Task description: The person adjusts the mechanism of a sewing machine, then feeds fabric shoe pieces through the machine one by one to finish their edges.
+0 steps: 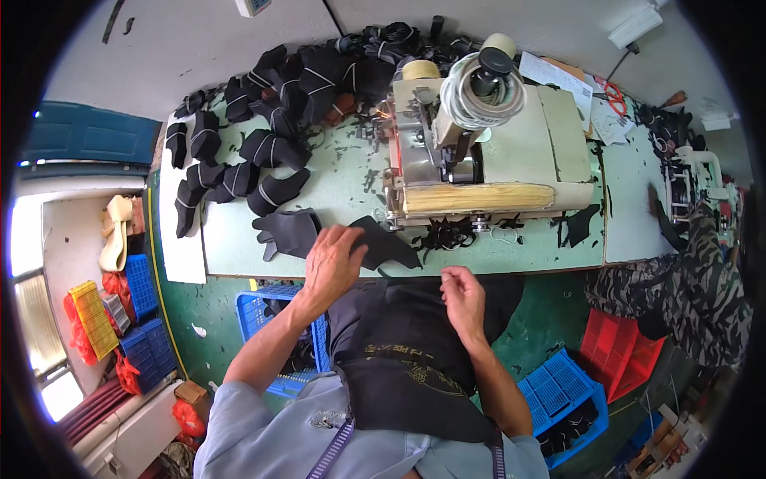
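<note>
Nearest, the right hand [463,303] curls above the black apron [419,359], just off the front edge of the bench [231,243]; can't tell if it pinches anything. Left hand [333,262] crosses that edge, fingers bent over black fabric pieces [387,243], grip unclear. Pale room opens to their left; beyond, the sewing machine [519,136] and heaped black stitched pieces [319,84].
</note>
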A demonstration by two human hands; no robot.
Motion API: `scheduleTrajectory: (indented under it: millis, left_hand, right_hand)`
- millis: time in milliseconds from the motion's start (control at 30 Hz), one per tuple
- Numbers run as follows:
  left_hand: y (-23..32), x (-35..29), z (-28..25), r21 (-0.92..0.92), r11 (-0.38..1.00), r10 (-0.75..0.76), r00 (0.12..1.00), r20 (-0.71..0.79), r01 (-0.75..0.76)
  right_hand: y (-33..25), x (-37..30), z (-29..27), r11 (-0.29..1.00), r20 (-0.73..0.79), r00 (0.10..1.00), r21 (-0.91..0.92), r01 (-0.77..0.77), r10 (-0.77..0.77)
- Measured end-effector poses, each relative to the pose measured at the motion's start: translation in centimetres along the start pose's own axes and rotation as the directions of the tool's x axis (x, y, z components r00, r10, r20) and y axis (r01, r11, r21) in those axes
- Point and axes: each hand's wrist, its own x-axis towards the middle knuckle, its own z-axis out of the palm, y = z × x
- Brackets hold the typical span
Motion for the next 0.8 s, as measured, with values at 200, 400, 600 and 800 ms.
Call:
scheduleTrajectory:
  millis: [200,400,600,800]
  left_hand:
    - [-1.4,1.8,2.5,0.138,0.990,0.031,1.000,0.002,-0.031]
    - [-1.7,1.6,2.9,0.105,0.994,0.033,0.997,-0.062,-0.027]
    - [0.6,0.9,-2.3,-0.350,0.896,-0.164,0.937,0.308,0.272]
    - [3.9,3.2,-3.9,-0.513,0.802,-0.045,0.889,0.456,0.305]
  right_hand:
    - [0.0,-0.5,1.4,0.993,0.005,0.994,-0.039,0.112,-0.111]
    - [-1.6,-0.8,2.0,0.965,0.015,0.977,-0.148,0.215,-0.215]
    - [-4.8,-0.6,2.2,0.836,0.076,0.872,-0.253,0.487,-0.484]
    - [-7.7,0.1,1.2,0.898,0.212,0.885,-0.064,0.435,-0.414]
